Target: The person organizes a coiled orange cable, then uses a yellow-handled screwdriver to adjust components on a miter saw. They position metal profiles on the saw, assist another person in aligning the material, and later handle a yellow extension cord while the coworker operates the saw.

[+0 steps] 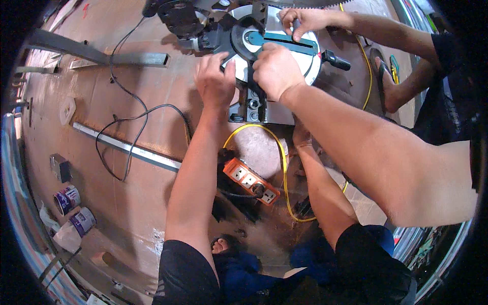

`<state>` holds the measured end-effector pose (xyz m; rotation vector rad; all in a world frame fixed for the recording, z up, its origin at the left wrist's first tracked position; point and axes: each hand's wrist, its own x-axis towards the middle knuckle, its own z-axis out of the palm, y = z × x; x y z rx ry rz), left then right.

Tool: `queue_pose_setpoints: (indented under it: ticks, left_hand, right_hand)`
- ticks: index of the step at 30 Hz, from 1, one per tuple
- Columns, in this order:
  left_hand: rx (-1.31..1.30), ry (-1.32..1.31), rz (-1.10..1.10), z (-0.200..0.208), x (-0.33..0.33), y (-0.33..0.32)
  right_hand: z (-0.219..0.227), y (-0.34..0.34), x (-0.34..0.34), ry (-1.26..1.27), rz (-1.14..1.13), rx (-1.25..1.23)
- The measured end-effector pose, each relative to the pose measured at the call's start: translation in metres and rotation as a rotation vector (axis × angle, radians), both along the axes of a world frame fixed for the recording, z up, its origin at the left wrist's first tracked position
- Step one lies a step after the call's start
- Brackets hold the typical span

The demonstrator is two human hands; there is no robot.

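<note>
A miter saw with a round silver turntable (308, 63) lies on the floor ahead. My left hand (216, 81) rests at the left side of its base, fingers apart and bent, next to the fence. My right hand (303, 136) is low at the near right edge of the saw base; its fingers are hidden. A long teal slotted plate (274, 39) lies across the turntable. A co-worker reaches in from the right: one hand (305, 23) pinches something small and dark above the plate, and the other hand (277, 71) is closed at the plate's near side.
An orange power strip (251, 180) with a yellow cord (284, 188) lies between my arms. To the left are a metal bar (127, 146), a black cable (145, 114), square steel tubes (137, 60) and two cans (67, 199). The co-worker's sandalled foot (389, 91) is at the right.
</note>
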<state>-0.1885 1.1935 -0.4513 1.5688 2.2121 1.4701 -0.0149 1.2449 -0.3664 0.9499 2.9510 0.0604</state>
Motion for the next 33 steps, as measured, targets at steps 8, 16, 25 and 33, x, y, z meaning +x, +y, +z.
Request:
queue_pose_setpoints:
  ticks: [8, 16, 25, 33]
  left_hand:
    - [-0.326, 0.589, -0.287, 0.031, 0.016, 0.087]
    - [-0.447, 0.667, -0.282, 0.038, 0.026, 0.086]
    - [-0.081, 0.39, -0.292, 0.046, 0.047, 0.073]
    - [-0.791, 0.567, -0.382, 0.074, 0.076, 0.125]
  right_hand:
    - [-0.127, -0.1, 0.089, 1.565, -0.771, -0.744]
    - [-0.137, -0.098, 0.091, 1.537, -0.789, -0.679]
    - [-0.128, -0.098, 0.09, 1.462, -0.838, -0.568]
    - [-0.124, -0.097, 0.094, 1.292, -0.849, -0.46]
